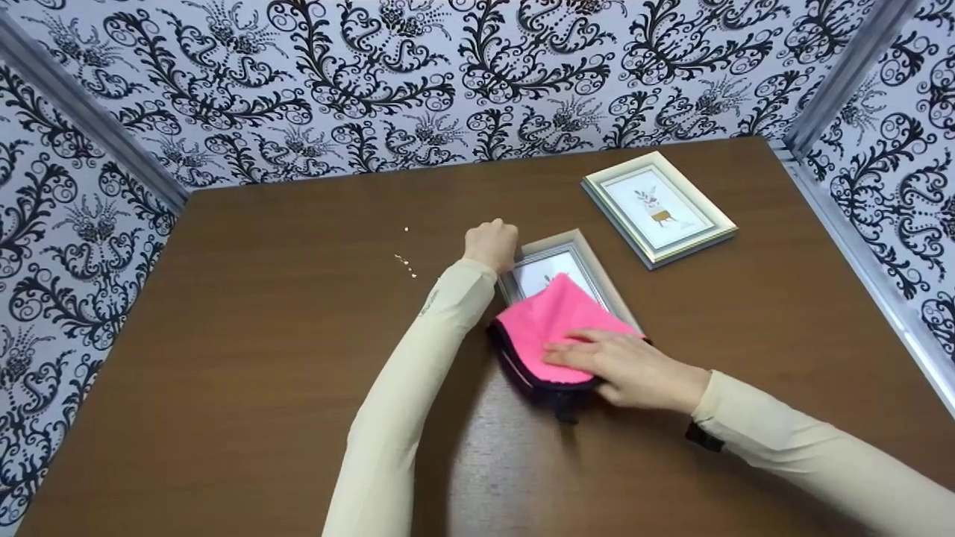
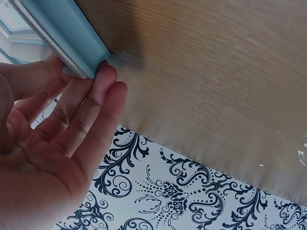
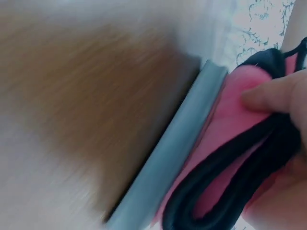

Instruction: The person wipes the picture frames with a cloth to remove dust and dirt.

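Observation:
A picture frame [image 1: 600,280] with a pale border lies on the table, its lower part hidden under a pink cloth [image 1: 556,313] with black edging. My left hand [image 1: 492,245] pinches the frame's far left corner; in the left wrist view the thumb of that hand [image 2: 72,110] is on one side and the fingers are at the blue-grey edge. On the cloth rests my right hand [image 1: 634,369], pressing it to the frame's face. In the right wrist view the cloth [image 3: 235,105] is folded and bunched between thumb and palm, beside the frame's grey side [image 3: 177,143].
A second picture frame [image 1: 656,205], showing a plant drawing, lies farther back on the right. Small light crumbs [image 1: 405,261] are scattered on the brown table [image 1: 261,335] left of my left hand. Patterned walls [image 1: 373,74] stand along the back and sides.

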Demonstrator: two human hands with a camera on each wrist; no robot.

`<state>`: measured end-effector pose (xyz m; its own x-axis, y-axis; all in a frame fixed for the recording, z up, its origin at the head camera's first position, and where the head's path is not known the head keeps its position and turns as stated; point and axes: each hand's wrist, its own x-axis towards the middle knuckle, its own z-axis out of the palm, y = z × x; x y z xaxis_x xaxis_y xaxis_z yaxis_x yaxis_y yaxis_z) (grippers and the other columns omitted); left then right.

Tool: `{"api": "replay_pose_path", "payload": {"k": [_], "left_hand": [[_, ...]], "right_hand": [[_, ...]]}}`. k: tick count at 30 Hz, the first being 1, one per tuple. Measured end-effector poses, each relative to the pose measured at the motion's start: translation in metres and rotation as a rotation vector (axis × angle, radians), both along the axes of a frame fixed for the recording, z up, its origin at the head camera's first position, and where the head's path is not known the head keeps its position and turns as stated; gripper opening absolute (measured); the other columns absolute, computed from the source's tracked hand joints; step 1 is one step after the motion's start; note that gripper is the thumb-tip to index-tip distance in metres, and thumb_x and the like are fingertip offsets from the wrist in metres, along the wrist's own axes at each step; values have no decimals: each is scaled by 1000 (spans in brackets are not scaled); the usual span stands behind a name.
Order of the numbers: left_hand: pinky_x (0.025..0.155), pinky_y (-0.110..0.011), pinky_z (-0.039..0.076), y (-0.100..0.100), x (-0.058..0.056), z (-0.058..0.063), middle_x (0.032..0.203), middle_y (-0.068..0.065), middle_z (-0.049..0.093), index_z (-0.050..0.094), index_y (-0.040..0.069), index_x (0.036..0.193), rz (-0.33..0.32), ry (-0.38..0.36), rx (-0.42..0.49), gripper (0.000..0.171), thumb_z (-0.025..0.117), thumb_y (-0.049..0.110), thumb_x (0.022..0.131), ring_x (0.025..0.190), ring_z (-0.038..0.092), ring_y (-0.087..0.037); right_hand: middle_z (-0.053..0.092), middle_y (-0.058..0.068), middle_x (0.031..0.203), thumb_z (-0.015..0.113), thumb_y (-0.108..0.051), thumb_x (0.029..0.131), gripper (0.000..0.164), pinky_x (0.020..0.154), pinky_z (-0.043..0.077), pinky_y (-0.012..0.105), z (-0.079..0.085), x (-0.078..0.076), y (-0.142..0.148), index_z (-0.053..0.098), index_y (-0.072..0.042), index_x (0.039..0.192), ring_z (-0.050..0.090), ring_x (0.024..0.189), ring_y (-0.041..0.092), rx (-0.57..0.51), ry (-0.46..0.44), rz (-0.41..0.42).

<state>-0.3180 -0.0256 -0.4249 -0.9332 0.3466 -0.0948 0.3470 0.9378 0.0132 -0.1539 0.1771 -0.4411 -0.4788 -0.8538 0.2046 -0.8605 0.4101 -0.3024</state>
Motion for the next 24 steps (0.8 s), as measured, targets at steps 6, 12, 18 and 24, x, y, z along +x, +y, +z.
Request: {"api": "replay_pose_path", "payload": {"k": [6, 12, 18, 24], "left_hand": [[77, -48, 55, 0, -1, -1, 113, -12, 67, 73, 11, 106, 37, -57, 8, 23, 67, 13, 84, 100, 64, -33], [78, -47, 54, 1, 0, 1, 115, -11, 66, 73, 13, 108, 55, -77, 6, 24, 64, 11, 86, 101, 63, -33], [79, -49, 54, -1, 1, 0, 116, -13, 65, 72, 12, 108, 74, -63, 28, 23, 67, 17, 86, 103, 62, -35], [78, -48, 54, -3, 2, -3, 114, -13, 65, 73, 11, 106, 74, -54, 51, 22, 70, 20, 86, 100, 63, -35]], "right_hand": [[57, 6, 135, 55, 17, 65, 72, 100, 41, 49, 0, -4, 25, 59, -8, 132, 50, 123, 33, -10, 37, 68], [63, 12, 123, 62, 17, 64, 63, 95, 45, 50, 5, -12, 50, 63, -3, 125, 56, 115, 35, 66, 178, -66], [63, 13, 124, 66, 15, 67, 60, 91, 48, 51, 5, -11, 62, 65, -6, 123, 56, 114, 37, 142, 270, -242], [66, 16, 116, 76, 9, 63, 58, 76, 54, 51, 6, 9, 69, 67, -3, 119, 61, 104, 37, 123, 349, -330]]}}
